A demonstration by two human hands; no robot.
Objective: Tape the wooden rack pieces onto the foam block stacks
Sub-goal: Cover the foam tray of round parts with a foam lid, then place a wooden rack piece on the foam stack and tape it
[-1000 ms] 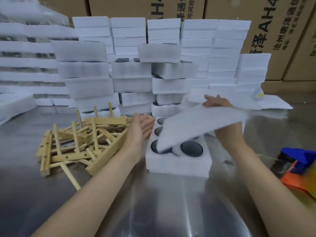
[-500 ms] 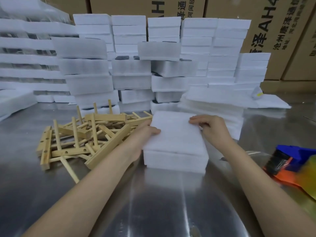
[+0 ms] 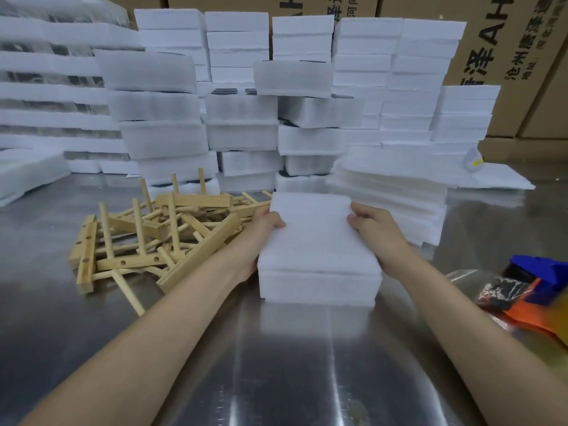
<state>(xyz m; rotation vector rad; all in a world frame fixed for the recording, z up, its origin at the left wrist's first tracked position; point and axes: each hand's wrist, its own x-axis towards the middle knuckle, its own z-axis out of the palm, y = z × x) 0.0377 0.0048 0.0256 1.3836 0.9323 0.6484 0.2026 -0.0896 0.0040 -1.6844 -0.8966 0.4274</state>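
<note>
A white foam block [image 3: 316,256] with a thin foam sheet lying flat on top sits on the steel table in front of me. My left hand [image 3: 261,229] grips its left side, thumb curled over the top edge. My right hand [image 3: 373,227] holds the right side, fingers curled onto the top sheet. A loose pile of wooden rack pieces [image 3: 153,238], bars with dowel pegs, lies just left of the block, touching my left wrist.
Tall stacks of foam blocks [image 3: 242,118] stand behind. A stack of thin foam sheets [image 3: 393,182] lies at right rear. A blue and orange tape dispenser [image 3: 534,281] rests at the right edge. Cardboard boxes [image 3: 507,56] line the back.
One second ago my right hand was lowering the thin foam sheet over the block's round holes. The sheet now lies flat, and both hands clasp the block's sides.
</note>
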